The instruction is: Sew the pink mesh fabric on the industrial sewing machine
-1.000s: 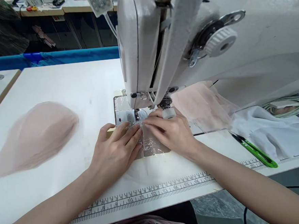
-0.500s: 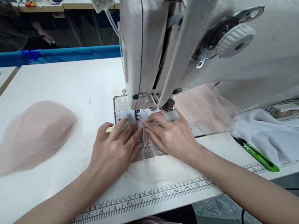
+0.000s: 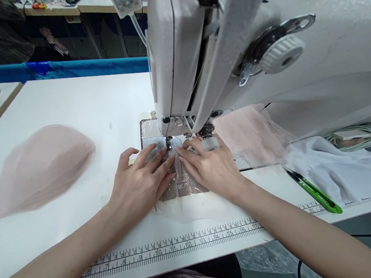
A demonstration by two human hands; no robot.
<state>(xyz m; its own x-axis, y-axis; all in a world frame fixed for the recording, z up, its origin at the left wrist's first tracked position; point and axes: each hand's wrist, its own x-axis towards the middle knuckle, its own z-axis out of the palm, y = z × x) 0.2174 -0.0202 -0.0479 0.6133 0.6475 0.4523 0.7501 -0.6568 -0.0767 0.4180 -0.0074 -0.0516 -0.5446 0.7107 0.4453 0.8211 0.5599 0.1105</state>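
Both my hands lie at the needle area of a white sewing machine (image 3: 171,72). My left hand (image 3: 140,176) rests flat with its fingers spread, the tips just left of the presser foot (image 3: 168,144). Opposite it, my right hand (image 3: 209,165) lies with fingers stretched toward the foot, partly behind a white knob (image 3: 210,143). Between the fingertips a strip of thin sheer fabric (image 3: 180,186) runs from under the foot toward me. Fingertips of both hands touch this fabric. Its far end is hidden by the machine head.
Left on the table lies a bunched sheer pink fabric (image 3: 50,165). More pink fabric (image 3: 248,130) sits under the machine arm. At right are white cloth (image 3: 343,166), green-handled thread snips (image 3: 316,193) and a coiled cord (image 3: 359,135). A printed ruler (image 3: 168,250) follows the front edge.
The view has shifted slightly, so the machine appears a little further left. Both hands keep nearly the same place beside the presser foot, fingers on the sheer fabric.
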